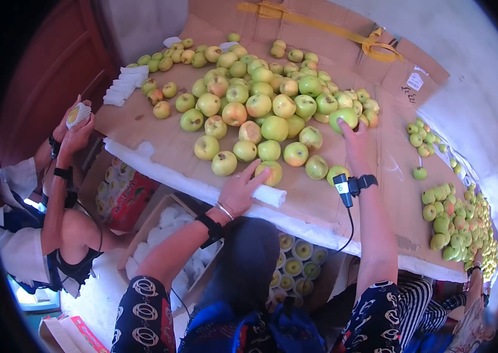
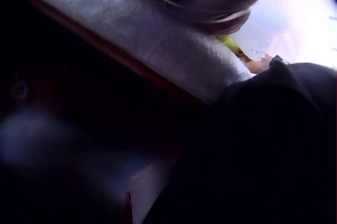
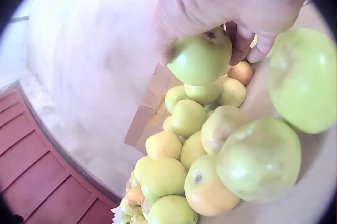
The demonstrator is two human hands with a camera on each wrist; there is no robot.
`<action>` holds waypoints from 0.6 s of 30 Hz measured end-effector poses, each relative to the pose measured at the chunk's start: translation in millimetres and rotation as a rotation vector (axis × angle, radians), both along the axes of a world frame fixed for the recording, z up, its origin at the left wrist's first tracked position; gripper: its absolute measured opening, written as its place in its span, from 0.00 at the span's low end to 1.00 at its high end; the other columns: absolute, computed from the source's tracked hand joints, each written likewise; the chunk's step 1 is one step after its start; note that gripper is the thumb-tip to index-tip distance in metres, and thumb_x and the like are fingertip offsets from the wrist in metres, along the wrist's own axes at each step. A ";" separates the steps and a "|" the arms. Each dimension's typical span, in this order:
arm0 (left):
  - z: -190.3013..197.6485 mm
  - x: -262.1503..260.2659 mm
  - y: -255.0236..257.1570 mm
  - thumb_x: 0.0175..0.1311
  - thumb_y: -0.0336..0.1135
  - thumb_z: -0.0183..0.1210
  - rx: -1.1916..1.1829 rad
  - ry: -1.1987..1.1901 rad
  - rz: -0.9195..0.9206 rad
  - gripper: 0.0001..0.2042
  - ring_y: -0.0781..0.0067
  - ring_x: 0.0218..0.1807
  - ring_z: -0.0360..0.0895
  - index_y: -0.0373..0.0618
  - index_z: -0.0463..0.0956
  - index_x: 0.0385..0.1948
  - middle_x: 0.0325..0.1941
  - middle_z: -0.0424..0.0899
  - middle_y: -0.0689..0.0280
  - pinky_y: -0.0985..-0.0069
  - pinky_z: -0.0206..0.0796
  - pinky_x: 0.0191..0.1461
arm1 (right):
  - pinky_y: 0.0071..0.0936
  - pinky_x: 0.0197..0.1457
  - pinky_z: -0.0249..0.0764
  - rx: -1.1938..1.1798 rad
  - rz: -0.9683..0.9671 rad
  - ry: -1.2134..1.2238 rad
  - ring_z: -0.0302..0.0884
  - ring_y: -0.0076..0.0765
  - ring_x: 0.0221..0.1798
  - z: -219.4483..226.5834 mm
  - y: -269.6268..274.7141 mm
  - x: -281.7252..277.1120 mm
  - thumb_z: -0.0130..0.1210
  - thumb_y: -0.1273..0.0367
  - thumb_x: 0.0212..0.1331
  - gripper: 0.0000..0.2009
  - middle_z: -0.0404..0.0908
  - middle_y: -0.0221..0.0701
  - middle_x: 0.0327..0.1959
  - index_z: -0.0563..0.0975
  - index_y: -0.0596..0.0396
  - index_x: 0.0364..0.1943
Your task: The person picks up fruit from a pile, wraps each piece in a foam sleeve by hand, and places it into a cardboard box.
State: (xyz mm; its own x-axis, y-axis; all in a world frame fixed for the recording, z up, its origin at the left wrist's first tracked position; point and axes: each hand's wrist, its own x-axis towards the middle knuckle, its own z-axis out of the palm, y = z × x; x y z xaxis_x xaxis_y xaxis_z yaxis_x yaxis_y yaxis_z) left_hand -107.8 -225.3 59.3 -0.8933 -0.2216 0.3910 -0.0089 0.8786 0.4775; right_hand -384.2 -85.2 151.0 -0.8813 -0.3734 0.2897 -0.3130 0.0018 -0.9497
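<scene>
Right hand (image 1: 356, 141) grips round green apple (image 1: 342, 119); left hand (image 1: 239, 191), fingers extended, touches round yellow-green apple (image 1: 272, 175) near front edge of cardboard-covered desk (image 1: 402, 206).

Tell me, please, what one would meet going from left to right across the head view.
Apple in a white foam net, row of white foam nets, left hand, right hand holding a green apple, lone green apple, heap of apples near the right edge.
</scene>
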 end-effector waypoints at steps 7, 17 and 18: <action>2.7 -1.5 3.2 0.35 0.21 0.58 -0.038 0.048 -0.029 0.37 0.50 0.47 0.71 0.50 0.61 0.57 0.62 0.60 0.52 0.64 0.66 0.46 | 0.27 0.45 0.69 0.130 0.028 0.269 0.73 0.32 0.42 52.2 -82.2 -42.1 0.65 0.57 0.41 0.32 0.76 0.39 0.40 0.69 0.64 0.47; -5.6 -3.2 -0.9 0.36 0.19 0.55 0.000 0.070 -0.010 0.36 0.53 0.41 0.72 0.53 0.64 0.56 0.62 0.60 0.52 0.65 0.66 0.45 | 0.33 0.51 0.68 0.393 0.086 0.293 0.73 0.43 0.49 16.3 -138.0 -53.4 0.63 0.48 0.34 0.38 0.75 0.44 0.46 0.68 0.60 0.49; -2.2 -2.7 0.8 0.35 0.19 0.55 0.017 0.076 -0.003 0.36 0.53 0.42 0.72 0.53 0.64 0.56 0.62 0.60 0.53 0.65 0.66 0.44 | 0.33 0.51 0.68 0.391 0.080 0.347 0.73 0.43 0.49 15.7 -134.8 -52.8 0.63 0.47 0.34 0.39 0.75 0.44 0.46 0.68 0.60 0.49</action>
